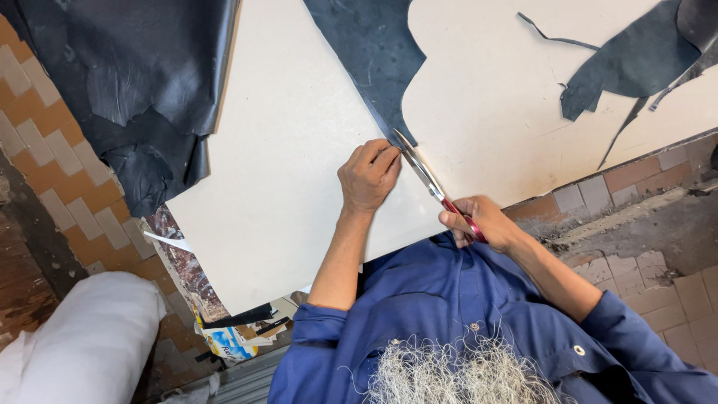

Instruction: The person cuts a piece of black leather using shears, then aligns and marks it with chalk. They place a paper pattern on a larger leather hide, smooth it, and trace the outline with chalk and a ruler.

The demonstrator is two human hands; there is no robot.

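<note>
Scissors (434,183) with red handles are sitting in my right hand (479,223), fingers closed through the loops, and the blades are pointing up toward the narrow tip of the dark leather piece (374,52) lying on the pale board (299,150). I am pressing my left hand (368,173) on the board just beside the blades, fingers curled and pinching the leather edge there. More dark scraps (636,63) are lying well apart at the upper right.
</note>
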